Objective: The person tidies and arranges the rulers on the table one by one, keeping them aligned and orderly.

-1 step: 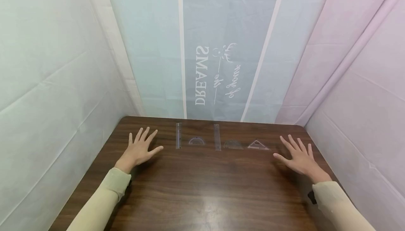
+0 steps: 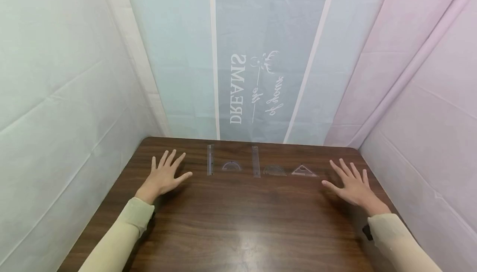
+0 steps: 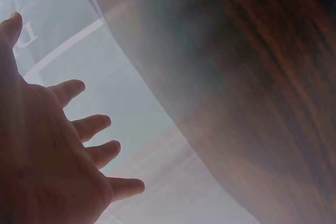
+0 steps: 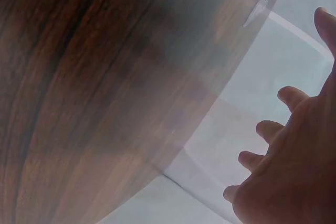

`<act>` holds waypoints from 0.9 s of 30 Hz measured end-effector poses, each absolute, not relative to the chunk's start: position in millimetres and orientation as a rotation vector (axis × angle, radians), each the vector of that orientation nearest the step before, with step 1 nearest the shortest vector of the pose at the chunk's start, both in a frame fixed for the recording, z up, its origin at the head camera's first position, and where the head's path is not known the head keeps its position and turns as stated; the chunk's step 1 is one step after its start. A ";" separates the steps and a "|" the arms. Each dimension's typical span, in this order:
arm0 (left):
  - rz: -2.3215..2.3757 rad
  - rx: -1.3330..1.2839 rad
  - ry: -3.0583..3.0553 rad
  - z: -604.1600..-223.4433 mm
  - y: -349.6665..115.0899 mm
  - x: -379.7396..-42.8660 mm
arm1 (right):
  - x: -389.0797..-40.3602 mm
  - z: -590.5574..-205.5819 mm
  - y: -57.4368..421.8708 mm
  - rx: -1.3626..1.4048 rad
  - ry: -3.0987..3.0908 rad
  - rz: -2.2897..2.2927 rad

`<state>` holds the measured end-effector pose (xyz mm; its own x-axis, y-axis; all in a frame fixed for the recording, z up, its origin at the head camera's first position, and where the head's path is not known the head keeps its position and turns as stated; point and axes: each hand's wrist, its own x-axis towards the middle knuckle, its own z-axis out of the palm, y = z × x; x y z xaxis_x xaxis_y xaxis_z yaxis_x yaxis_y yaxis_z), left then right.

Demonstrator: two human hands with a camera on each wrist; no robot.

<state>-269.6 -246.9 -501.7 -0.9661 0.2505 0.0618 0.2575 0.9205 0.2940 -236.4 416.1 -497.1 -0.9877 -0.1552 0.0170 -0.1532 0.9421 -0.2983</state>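
My left hand (image 2: 164, 179) is held above the left part of the table with its fingers spread, and it holds nothing. Across from it, my right hand (image 2: 352, 187) is spread the same way, also holding nothing. Between them, a row of clear plastic drawing tools lies near the far edge. From left to right come a narrow ruler (image 2: 210, 160), a small protractor (image 2: 232, 166), a second ruler (image 2: 256, 162), a larger protractor (image 2: 275, 170) and a triangular set square (image 2: 309, 173). The first ruler is nearest my left hand; the set square is nearest my right.
The dark wood-grain table (image 2: 242, 214) has rounded far corners. Behind it hangs a blue-grey cloth (image 2: 186, 77) with mirrored white lettering. Pale cloth walls stand close along the left (image 2: 74, 98) and right (image 2: 428, 110) sides.
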 end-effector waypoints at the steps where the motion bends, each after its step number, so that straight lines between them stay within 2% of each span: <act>1: -0.473 -0.404 -3.055 -501.9 -247.2 -269.6 | -236.5 -497.2 416.2 -0.248 3.093 -0.477; 12: -0.460 -0.416 -3.051 -506.3 -246.5 -270.5 | -241.5 -498.0 398.6 -0.297 3.090 -0.510; 27: -0.476 -0.493 -3.044 -507.8 -225.3 -280.9 | -260.2 -503.8 340.1 -0.442 3.078 -0.565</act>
<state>-280.9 -225.3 -507.8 -0.9499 0.3048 0.0689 0.3112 0.9037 0.2942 -260.2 340.1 -503.8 -0.9608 -0.2688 0.0685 -0.2756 0.8969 -0.3458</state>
